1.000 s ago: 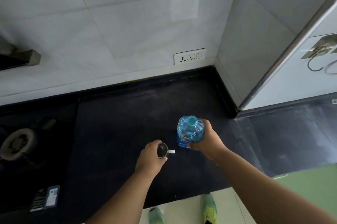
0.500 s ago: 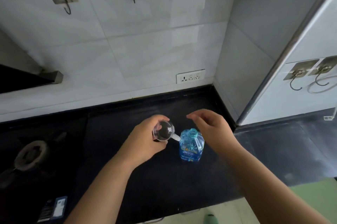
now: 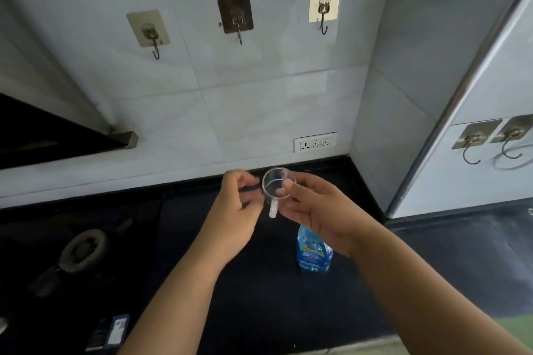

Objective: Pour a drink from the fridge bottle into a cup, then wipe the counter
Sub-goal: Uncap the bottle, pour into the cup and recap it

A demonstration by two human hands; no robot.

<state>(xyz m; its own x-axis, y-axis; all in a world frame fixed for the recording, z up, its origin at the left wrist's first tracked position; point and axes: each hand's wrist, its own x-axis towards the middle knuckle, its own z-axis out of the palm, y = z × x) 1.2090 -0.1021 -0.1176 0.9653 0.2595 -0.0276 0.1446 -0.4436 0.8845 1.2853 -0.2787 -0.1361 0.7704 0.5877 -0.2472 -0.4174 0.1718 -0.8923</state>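
Note:
Both my hands hold a small clear cup (image 3: 278,185) up in the air above the black counter (image 3: 259,297), its white handle pointing down and its mouth facing me. My right hand (image 3: 320,210) grips the cup with the thumb on its rim and the fingers behind it. Fingertips of my left hand (image 3: 235,213) curl against the cup's left wall. The blue plastic bottle (image 3: 313,253) stands upright on the counter below my right wrist, which hides its top.
A stove burner (image 3: 83,250) sits at the left, and a small packet (image 3: 114,331) lies near the front edge. On the tiled back wall are a socket (image 3: 315,142) and three hooks. A white panel (image 3: 490,95) with hooks closes the right side.
My right hand let go of the bottle, which now stands on the counter, and came up to the cup. My left hand lifted the cup off the counter. The view tilted upward.

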